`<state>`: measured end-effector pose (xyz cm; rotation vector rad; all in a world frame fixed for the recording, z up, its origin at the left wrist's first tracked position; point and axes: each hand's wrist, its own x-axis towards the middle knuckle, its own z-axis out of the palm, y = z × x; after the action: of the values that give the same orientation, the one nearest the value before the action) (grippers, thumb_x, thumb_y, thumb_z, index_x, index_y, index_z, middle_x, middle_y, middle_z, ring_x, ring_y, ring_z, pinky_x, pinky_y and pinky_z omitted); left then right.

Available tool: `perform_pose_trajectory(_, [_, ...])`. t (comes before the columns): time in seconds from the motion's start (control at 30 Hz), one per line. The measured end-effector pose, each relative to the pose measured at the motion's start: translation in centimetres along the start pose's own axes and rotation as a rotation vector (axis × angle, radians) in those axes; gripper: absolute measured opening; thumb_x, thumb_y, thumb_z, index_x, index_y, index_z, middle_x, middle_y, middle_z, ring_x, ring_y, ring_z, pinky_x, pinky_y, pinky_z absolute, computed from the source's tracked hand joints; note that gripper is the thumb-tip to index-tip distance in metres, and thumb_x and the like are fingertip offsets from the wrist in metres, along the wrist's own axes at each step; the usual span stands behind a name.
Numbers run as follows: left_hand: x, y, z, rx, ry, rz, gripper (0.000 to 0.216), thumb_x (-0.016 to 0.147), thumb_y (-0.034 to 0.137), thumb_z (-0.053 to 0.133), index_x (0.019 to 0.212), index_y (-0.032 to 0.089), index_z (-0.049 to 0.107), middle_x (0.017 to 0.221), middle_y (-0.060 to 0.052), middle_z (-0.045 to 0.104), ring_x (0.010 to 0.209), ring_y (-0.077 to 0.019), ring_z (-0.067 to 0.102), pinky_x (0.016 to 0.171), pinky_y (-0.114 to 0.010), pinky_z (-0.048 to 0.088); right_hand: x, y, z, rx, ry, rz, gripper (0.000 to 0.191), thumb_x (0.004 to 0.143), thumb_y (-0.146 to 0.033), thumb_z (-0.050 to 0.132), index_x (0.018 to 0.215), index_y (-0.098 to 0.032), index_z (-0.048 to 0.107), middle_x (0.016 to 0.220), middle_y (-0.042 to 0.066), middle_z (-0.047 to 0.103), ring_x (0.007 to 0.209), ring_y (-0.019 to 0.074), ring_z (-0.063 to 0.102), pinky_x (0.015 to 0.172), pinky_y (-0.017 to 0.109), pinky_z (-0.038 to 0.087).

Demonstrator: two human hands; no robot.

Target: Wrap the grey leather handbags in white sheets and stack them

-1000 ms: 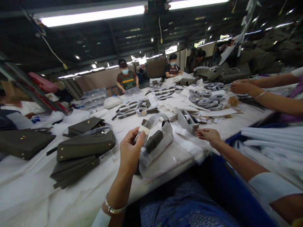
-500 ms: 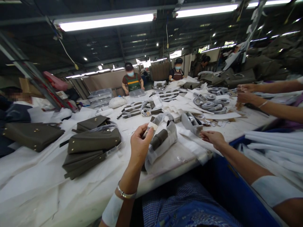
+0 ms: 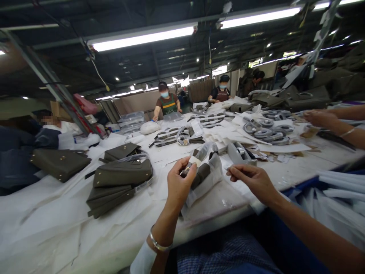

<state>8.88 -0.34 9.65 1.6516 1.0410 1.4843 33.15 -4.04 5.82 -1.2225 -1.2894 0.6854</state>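
Observation:
My left hand is raised over the table's near edge and pinches a dark olive strap piece with a pale wrapped end, which sits in a clear plastic sleeve. My right hand hovers just right of it, fingers curled together toward the sleeve, pinching something small that I cannot make out. A stack of olive bags lies to the left on white paper.
The long white table carries coiled grey straps, white sheets, and more wrapped straps. Another olive bag lies far left. Several masked people work along the far side; another person's arms reach in at right.
My right hand has lifted off the table and come left toward the sleeve. My left hand stays on the strap piece. The view has shifted left.

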Motion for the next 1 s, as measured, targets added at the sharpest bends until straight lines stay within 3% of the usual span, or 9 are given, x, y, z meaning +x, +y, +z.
perform_pose_trajectory(0.13, [-0.3, 0.2, 0.3, 0.093, 0.018, 0.048, 0.028, 0.085, 0.031, 0.067, 0.11, 0.019, 0.07, 0.097, -0.003, 0.074, 0.087, -0.0167, 0.067, 0.082, -0.027, 0.05, 0.0, -5.5, 4.6, 0.168, -0.206, -0.034, 0.038, 0.075, -0.055, 0.076, 0.08, -0.018, 0.077, 0.074, 0.006, 0.074, 0.063, 0.017, 0.065, 0.062, 0.029, 0.055])
perform_pose_trajectory(0.3, [-0.7, 0.4, 0.3, 0.154, 0.047, 0.118, 0.026, 0.083, 0.026, 0.068, 0.109, 0.019, 0.07, 0.102, -0.003, 0.074, 0.093, -0.017, 0.067, 0.087, -0.028, 0.05, 1.5, -6.4, 7.6, 0.172, -0.223, -0.033, 0.04, 0.076, -0.055, 0.075, 0.067, -0.017, 0.071, 0.059, 0.002, 0.066, 0.053, 0.0118, 0.055, 0.053, 0.024, 0.046])
perform_pose_trajectory(0.47, [-0.8, 0.1, 0.0, 0.214, 0.061, 0.147, 0.026, 0.084, 0.026, 0.068, 0.109, 0.021, 0.071, 0.102, -0.003, 0.074, 0.093, -0.017, 0.067, 0.087, -0.028, 0.05, 2.2, -6.1, 7.6, -0.02, -0.247, -0.053, 0.041, 0.083, -0.054, 0.068, 0.063, -0.018, 0.069, 0.054, 0.001, 0.063, 0.05, 0.0123, 0.055, 0.052, 0.025, 0.042])
perform_pose_trajectory(0.6, [-0.8, -0.1, 0.0, 0.248, 0.066, 0.147, 0.026, 0.083, 0.028, 0.07, 0.108, 0.021, 0.071, 0.099, -0.002, 0.074, 0.09, -0.017, 0.068, 0.084, -0.027, 0.051, 2.1, -5.7, 6.8, -0.173, -0.282, -0.129, 0.036, 0.09, -0.045, 0.061, 0.067, -0.019, 0.071, 0.06, 0.0, 0.067, 0.057, 0.0137, 0.06, 0.061, 0.026, 0.044])
perform_pose_trajectory(0.77, [-1.0, -0.2, 0.2, 0.262, 0.081, 0.1, 0.031, 0.081, 0.032, 0.071, 0.11, 0.022, 0.071, 0.103, -0.003, 0.075, 0.093, -0.0185, 0.069, 0.086, -0.028, 0.051, 1.7, -5.0, 6.4, -0.103, -0.346, -0.181, 0.023, 0.094, -0.032, 0.055, 0.083, -0.021, 0.072, 0.075, -0.001, 0.072, 0.074, 0.015, 0.066, 0.073, 0.025, 0.047])
perform_pose_trajectory(1.0, [-0.9, -0.9, 0.2, 0.385, 0.113, 0.101, 0.039, 0.081, 0.044, 0.071, 0.115, 0.024, 0.07, 0.109, -0.004, 0.075, 0.098, -0.0218, 0.07, 0.09, -0.031, 0.052, 1.1, -4.1, 7.4, -0.063, -0.237, -0.185, 0.018, 0.095, -0.023, 0.053, 0.084, -0.019, 0.067, 0.078, 0.0, 0.069, 0.074, 0.0137, 0.064, 0.072, 0.026, 0.047])
